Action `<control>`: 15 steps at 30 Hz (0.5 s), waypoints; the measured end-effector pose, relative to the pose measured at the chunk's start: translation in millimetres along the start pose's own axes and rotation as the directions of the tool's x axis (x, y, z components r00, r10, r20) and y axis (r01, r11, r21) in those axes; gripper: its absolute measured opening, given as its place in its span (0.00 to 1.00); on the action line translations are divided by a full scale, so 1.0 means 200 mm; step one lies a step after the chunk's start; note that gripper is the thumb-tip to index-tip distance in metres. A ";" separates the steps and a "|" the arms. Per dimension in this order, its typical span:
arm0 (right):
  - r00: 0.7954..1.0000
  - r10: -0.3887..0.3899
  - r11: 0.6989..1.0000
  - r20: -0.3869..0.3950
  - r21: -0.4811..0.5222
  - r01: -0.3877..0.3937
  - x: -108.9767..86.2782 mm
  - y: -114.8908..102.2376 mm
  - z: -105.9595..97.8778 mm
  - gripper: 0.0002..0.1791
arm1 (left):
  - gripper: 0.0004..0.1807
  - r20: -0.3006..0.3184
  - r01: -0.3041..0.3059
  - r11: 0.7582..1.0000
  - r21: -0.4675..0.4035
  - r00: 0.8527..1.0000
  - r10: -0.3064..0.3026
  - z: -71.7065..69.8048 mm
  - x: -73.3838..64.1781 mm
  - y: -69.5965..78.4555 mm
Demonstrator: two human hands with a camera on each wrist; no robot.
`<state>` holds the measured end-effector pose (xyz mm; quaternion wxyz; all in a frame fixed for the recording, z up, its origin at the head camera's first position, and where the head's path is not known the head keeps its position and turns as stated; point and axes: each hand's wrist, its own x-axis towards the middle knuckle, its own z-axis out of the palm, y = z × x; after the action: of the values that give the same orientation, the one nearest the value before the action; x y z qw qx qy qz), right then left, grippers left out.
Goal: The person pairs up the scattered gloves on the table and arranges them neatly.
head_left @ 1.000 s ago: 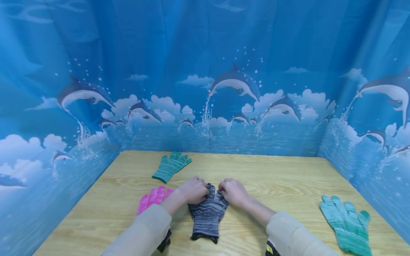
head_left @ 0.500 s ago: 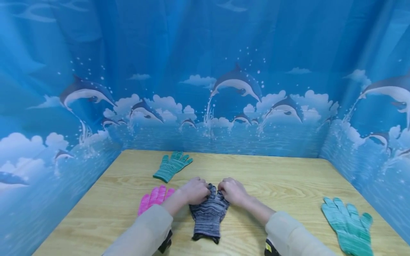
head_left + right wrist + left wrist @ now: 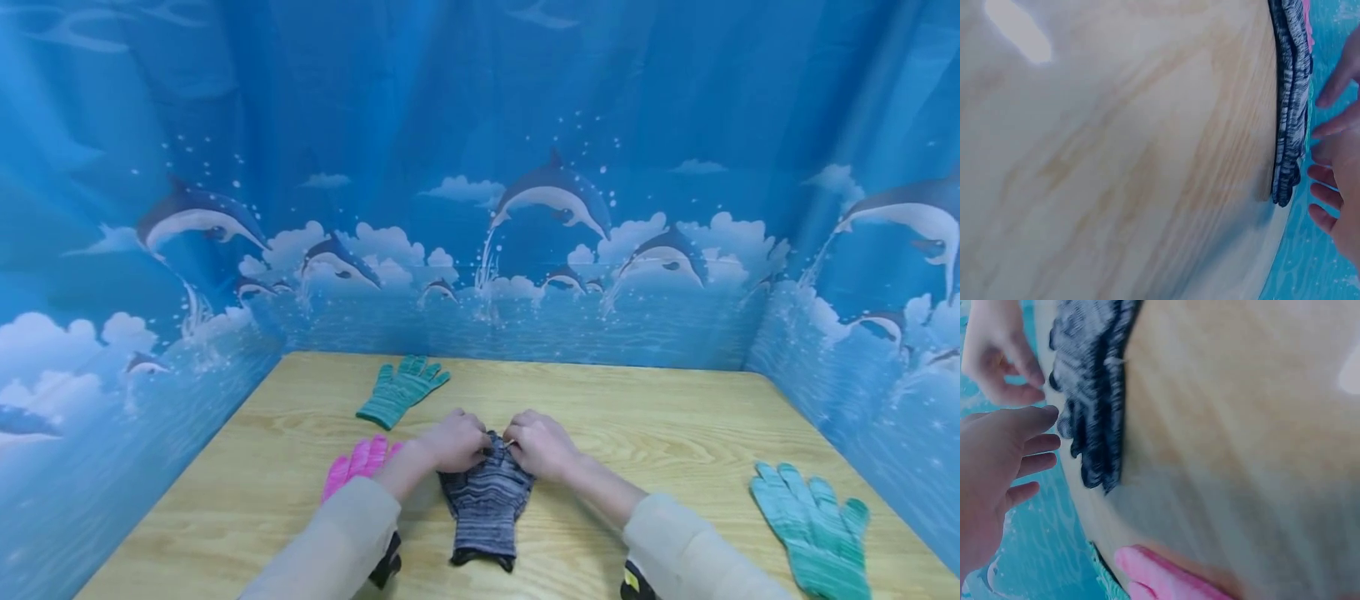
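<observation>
A grey-and-black knit glove [image 3: 486, 500] lies palm-flat on the table, its dark-edged cuff toward me and its fingers pointing away. My left hand [image 3: 459, 442] is over the left of its finger end, overlapping it in the head view. On the other side, my right hand [image 3: 542, 446] hovers at the right fingertips. The left wrist view has the left hand [image 3: 991, 469] with loose fingers right beside the glove's finger edge. In the right wrist view, the right hand [image 3: 1344, 162] also has relaxed fingers, slightly apart from the glove [image 3: 1291, 94].
A pink glove [image 3: 360, 467] lies left of the grey one, partly hidden by the left forearm. Farther back is a green glove [image 3: 403, 390]. At the right edge of the wooden table [image 3: 637, 400] lies a light green glove [image 3: 813, 529]. A blue dolphin curtain [image 3: 465, 125] surrounds the table.
Both hands have lifted slightly off the grey glove's fingertips and come a little closer together. The glove's fingers lie closer together than before. The other gloves stay where they were.
</observation>
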<state>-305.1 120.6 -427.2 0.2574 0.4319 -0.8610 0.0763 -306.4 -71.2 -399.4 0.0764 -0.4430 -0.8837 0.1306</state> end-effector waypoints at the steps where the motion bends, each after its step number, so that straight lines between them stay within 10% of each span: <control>1: 1.000 -0.026 1.000 0.003 0.012 0.026 0.00 -0.01 -0.01 0.02 | 0.07 -0.016 0.016 0.999 -0.032 1.000 -0.017 0.00 0.00 -0.01; 15: 0.984 -0.158 0.986 0.082 -0.037 0.162 -0.05 -0.03 0.00 0.02 | 0.04 0.017 0.146 0.979 -0.142 0.989 -0.145 0.03 0.11 -0.03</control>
<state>-295.7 123.8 -431.8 0.2378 0.4967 -0.8345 0.0195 -326.4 -58.0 -403.1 0.0508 -0.3810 -0.9211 0.0625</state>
